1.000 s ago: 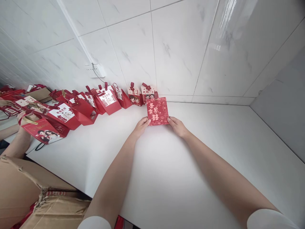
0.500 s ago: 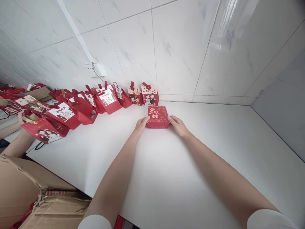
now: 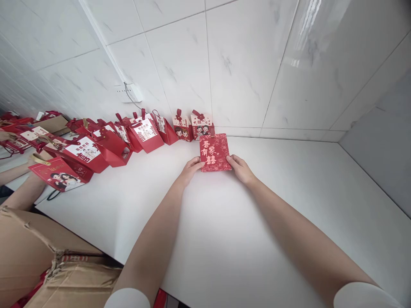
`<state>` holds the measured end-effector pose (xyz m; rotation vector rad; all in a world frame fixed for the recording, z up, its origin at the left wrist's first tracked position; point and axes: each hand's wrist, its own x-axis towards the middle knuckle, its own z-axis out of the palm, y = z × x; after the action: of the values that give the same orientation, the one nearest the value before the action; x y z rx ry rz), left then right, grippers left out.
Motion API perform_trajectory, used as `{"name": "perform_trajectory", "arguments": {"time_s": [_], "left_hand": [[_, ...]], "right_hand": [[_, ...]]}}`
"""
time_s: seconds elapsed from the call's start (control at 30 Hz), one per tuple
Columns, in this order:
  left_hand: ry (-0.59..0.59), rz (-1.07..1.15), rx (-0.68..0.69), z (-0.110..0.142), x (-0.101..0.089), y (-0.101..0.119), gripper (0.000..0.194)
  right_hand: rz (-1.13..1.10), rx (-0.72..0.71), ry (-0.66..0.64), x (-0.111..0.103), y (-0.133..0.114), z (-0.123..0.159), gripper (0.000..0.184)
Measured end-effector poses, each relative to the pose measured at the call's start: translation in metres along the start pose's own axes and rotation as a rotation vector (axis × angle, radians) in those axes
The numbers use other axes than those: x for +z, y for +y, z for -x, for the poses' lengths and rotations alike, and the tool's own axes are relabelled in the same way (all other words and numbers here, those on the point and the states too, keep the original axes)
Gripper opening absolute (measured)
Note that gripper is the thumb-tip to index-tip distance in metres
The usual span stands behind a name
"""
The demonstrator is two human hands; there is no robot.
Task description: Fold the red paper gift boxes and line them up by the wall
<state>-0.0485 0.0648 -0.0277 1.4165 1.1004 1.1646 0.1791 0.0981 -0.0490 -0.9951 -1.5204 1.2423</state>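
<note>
A red gift box [image 3: 215,153] with pale pink characters and a floral pattern is held between my two hands, its printed face turned toward me. My left hand [image 3: 192,170] grips its left side near the lower corner, thumb in front. On the opposite side, my right hand [image 3: 240,167] pinches the edge with the thumb in front; the fingers behind the box are hidden. Just behind it, against the wall, stand a gift box with a cartoon couple [image 3: 202,126] and a smaller similar box [image 3: 182,128].
Several red gift bags with white labels [image 3: 146,131] line the left of the white table [image 3: 272,239]. A co-worker's arm [image 3: 32,186] reaches in behind a red bag [image 3: 62,174]. An opened cardboard carton [image 3: 80,286] sits below the table's left edge. A socket [image 3: 129,93] is on the tiled wall.
The red gift box has tipped up between my hands, so its printed face shows more upright and taller, and its folded lower side is out of sight. My hands have barely moved.
</note>
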Motion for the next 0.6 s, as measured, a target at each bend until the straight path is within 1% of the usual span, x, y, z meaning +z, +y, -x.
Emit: {"name": "perform_trajectory", "arguments": {"time_s": [0.1, 0.17, 0.33, 0.47, 0.6], "left_hand": [[-0.101, 0.020, -0.064, 0.0009, -0.0030, 0.0008, 0.039], [-0.133, 0.029, -0.094, 0.0008, -0.0046, 0.0010, 0.046], [-0.155, 0.026, -0.085, 0.0002, -0.0060, 0.0014, 0.049], [-0.106, -0.007, -0.048, 0.0010, -0.0034, 0.0013, 0.045], [-0.032, -0.017, -0.034, 0.0002, -0.0024, -0.0018, 0.050]], "right_hand": [[-0.119, 0.004, -0.110, -0.0003, -0.0014, 0.0008, 0.046], [-0.169, -0.010, -0.125, -0.0004, -0.0018, 0.0007, 0.046], [-0.167, -0.045, -0.145, -0.0015, -0.0021, 0.0003, 0.046], [-0.180, -0.059, -0.143, -0.0017, -0.0029, 0.0005, 0.046], [-0.192, -0.055, -0.128, -0.0005, -0.0045, 0.0009, 0.046]]}}
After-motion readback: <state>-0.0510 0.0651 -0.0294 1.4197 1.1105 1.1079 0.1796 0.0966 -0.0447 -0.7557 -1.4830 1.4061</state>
